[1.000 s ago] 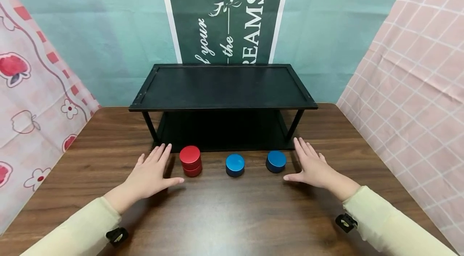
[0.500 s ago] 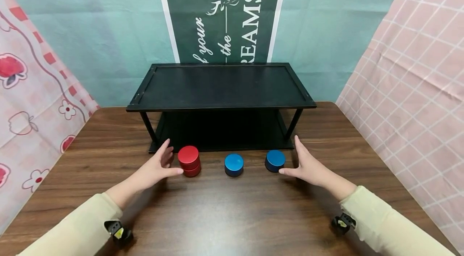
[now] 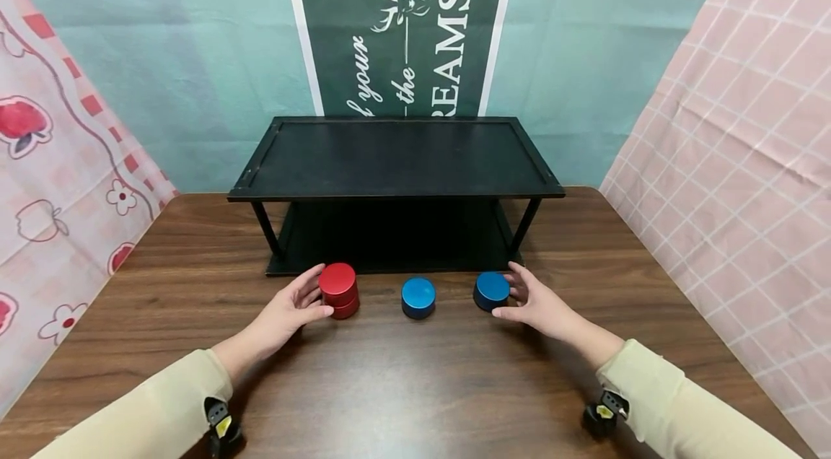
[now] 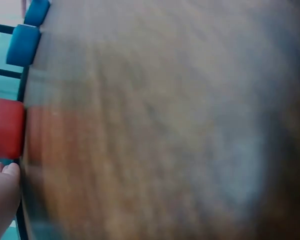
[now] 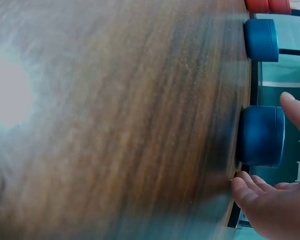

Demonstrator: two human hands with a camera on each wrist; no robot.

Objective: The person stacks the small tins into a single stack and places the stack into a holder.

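Two red round tins (image 3: 338,284) are stacked one on the other at the left of the table. My left hand (image 3: 286,316) is curved about their left side, the thumb in front and the fingertips right at the side; in the left wrist view the fingers (image 4: 7,172) show just beside the red tins (image 4: 6,129). A blue round tin (image 3: 491,291) stands at the right, between the spread thumb and fingers of my right hand (image 3: 542,306). The right wrist view shows a gap between those fingers (image 5: 247,187) and the blue tin (image 5: 262,136).
Another blue tin (image 3: 418,297) stands midway between the hands. Just behind the row is a black two-tier rack (image 3: 396,159) on the wooden table (image 3: 409,387). Curtains hang around: green-blue (image 3: 188,84) behind, patterned pink (image 3: 71,177) left, checked pink (image 3: 727,177) right.
Both hands have gone from lying flat with spread fingers to curved: the left has moved in to the red tins, the right leftward to the blue tin. The tins stay in place.
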